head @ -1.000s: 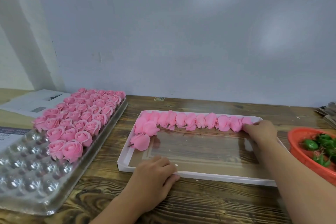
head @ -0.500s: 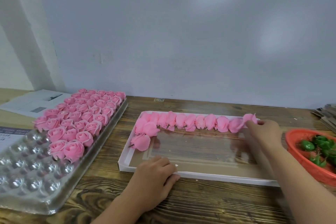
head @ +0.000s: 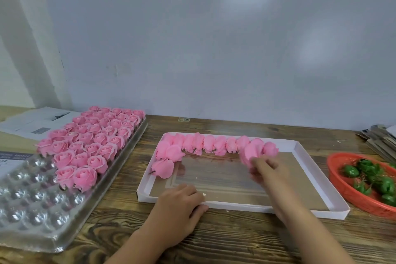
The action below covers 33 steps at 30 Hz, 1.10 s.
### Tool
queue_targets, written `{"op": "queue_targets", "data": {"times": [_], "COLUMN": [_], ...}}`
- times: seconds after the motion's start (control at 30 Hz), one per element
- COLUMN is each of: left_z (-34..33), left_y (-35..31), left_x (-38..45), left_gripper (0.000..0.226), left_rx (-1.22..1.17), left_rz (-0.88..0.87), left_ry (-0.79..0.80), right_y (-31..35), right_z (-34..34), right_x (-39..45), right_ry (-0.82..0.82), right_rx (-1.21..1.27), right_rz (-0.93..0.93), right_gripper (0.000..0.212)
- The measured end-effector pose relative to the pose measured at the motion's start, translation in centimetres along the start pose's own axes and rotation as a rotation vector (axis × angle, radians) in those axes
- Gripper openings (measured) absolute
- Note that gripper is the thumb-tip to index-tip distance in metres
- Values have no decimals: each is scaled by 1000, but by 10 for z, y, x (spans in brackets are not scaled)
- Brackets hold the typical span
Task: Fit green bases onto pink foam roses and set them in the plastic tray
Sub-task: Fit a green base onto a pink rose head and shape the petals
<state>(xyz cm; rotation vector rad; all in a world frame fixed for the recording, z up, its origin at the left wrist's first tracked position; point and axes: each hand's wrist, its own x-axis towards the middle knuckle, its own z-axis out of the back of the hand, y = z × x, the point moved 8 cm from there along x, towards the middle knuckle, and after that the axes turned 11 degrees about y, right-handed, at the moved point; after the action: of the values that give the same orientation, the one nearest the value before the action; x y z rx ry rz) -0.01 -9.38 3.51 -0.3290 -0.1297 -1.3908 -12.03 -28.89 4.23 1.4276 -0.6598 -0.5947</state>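
Note:
A shallow white cardboard box (head: pixel 300 148) lies in the middle of the table, with a row of loose pink foam roses (head: pixel 205 144) along its far edge. My right hand (head: pixel 266 170) pinches one pink rose (head: pixel 249 153) just above the box floor. My left hand (head: pixel 179 203) rests with curled fingers on the box's near left rim. At the left lies the clear plastic tray (head: pixel 27 206), its far cells filled with finished roses (head: pixel 96 135). Green bases (head: pixel 379 179) lie in a red basket (head: pixel 342 180) at the right.
Printed papers (head: pixel 36 120) lie at the far left behind the tray. A stack of flat cardboard (head: pixel 379 140) sits at the far right edge. A pale wall panel stands directly behind the wooden table (head: pixel 225 240).
My right hand has lifted a rose from the right end of the row and carried it left and toward me. The left hand has stayed on the box rim.

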Motion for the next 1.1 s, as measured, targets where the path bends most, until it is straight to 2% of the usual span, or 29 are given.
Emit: {"op": "queue_targets", "data": {"times": [0.1,0.17,0.23,0.43,0.53,0.63,0.7,0.83,1.03,1.1], "left_z": [2,5,8,8,-1,0,3,8,3,-2], "left_y": [-3,-6,-6,8,7,-10,-20,-31,-27,-24], "left_x": [0,-2,-3,1,15,34,43,56,61,62], "left_gripper": [22,22,28,54,62,47,42,25,8,21], "left_rx": [-10,-42,-98,-381,-659,-1071,-1263,-1362,-1476,-1530], "left_rz": [-8,-9,7,221,281,207,194,148,221,245], "left_ry": [1,7,15,43,132,149,150,59,-46,-66], "right_y": [-6,-3,1,1,2,4,3,1,3,1], "right_z": [-34,-44,-44,-57,-67,-74,-77,-75,-75,-76], "right_x": [-11,-17,-18,-25,-29,-34,-34,-33,-35,-33], "right_ry": [236,325,341,428,492,565,566,526,463,467], "right_rx": [263,316,375,515,561,572,557,537,448,515], "right_rz": [-36,-36,-27,-66,-83,-90,-91,-51,3,-26], "right_gripper": [26,16,8,27,30,34,38,55,36,32]}}
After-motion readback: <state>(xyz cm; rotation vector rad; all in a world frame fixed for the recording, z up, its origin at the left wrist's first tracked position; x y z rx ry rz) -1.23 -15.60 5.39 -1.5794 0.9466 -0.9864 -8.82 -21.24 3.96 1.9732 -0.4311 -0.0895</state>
